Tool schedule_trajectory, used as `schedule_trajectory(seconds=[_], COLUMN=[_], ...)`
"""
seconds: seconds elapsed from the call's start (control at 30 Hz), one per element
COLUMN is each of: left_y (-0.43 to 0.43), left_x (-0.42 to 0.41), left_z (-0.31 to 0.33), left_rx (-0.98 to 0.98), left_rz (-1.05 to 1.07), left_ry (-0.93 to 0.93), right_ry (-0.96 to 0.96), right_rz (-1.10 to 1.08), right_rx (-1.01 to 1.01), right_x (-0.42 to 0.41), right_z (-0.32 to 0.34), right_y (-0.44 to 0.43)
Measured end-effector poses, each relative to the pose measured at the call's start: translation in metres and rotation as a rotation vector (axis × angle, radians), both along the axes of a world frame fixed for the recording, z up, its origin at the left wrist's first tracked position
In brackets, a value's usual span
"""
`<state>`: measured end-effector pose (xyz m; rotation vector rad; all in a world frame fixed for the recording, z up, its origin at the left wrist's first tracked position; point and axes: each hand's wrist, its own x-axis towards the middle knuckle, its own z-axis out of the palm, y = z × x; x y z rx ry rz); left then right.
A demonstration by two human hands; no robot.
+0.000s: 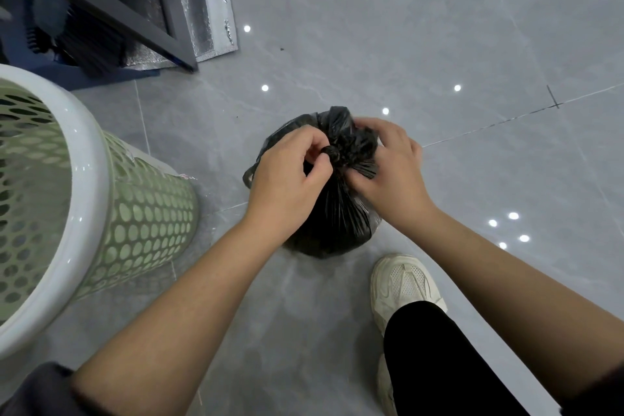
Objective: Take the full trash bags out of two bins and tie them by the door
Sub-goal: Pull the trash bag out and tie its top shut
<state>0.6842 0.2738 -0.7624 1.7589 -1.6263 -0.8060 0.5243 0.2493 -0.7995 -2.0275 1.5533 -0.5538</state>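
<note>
Head view looks down on a grey tiled floor (pixel 405 27), and at the far left stands a green perforated bin (pixel 141 213) with a white rim, no bag visible inside it. Behind it, by a dark metal frame (pixel 162 10), lie a broom head (pixel 91 44) and a silver foil pouch (pixel 209 17). Near the middle, a full black trash bag (pixel 334 219) sits on the floor, well apart from the bin. The left hand (pixel 287 179) is closed, pinching a twisted loop at the bag's gathered neck. The right hand (pixel 388 172) is curled shut on the bunched plastic just beside it. Below, a white shoe (pixel 401 284) and black trouser leg (pixel 439 365) stand near the bag
</note>
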Motion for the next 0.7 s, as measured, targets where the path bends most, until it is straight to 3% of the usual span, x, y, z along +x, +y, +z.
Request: schedule_trajectory(seconds=[0.13, 0.3, 0.5, 0.7], left_y=[0.0, 0.007, 0.016, 0.007], left_x=[0.007, 0.019, 0.034, 0.013], left_z=[0.002, -0.005, -0.024, -0.031], left_rx=[0.018, 0.11, 0.132, 0.053], left_rz=[0.041, -0.024, -0.231, -0.144], left_ry=[0.054, -0.019, -0.554, -0.464], right_ry=[0.03, -0.026, -0.157, -0.115], right_rz=[0.006, 0.052, 0.047, 0.034], right_rx=[-0.04, -0.048, -0.042, -0.039], right_x=[0.002, 0.002, -0.007, -0.025], right_z=[-0.006, -0.009, -0.004, -0.006], right_y=[-0.002, 0.005, 0.005, 0.004])
